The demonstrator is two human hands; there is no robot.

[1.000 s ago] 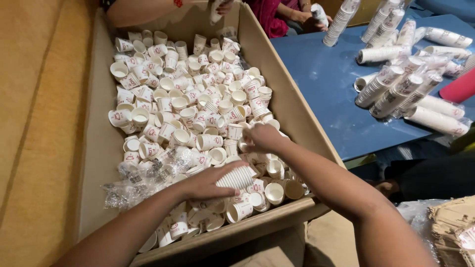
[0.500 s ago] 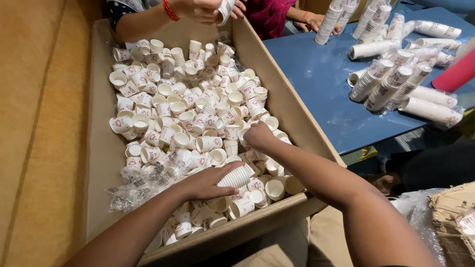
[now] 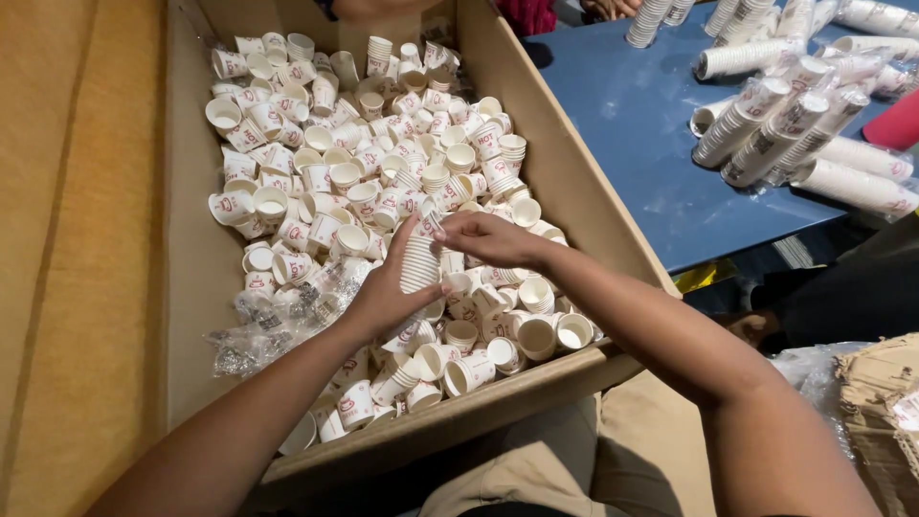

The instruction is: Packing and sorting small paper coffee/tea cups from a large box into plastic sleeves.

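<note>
One cardboard box [image 3: 565, 172], two hands [image 3: 436, 268]

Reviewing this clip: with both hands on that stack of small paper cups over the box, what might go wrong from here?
1. The nested stack of small white paper cups rests in the left hand alone, while the right hand touches only its top; it may tip or come apart.
2. The crinkled clear plastic wrap lies among the loose white paper cups in the brown cardboard box, so it might get picked up along with a cup.
</note>
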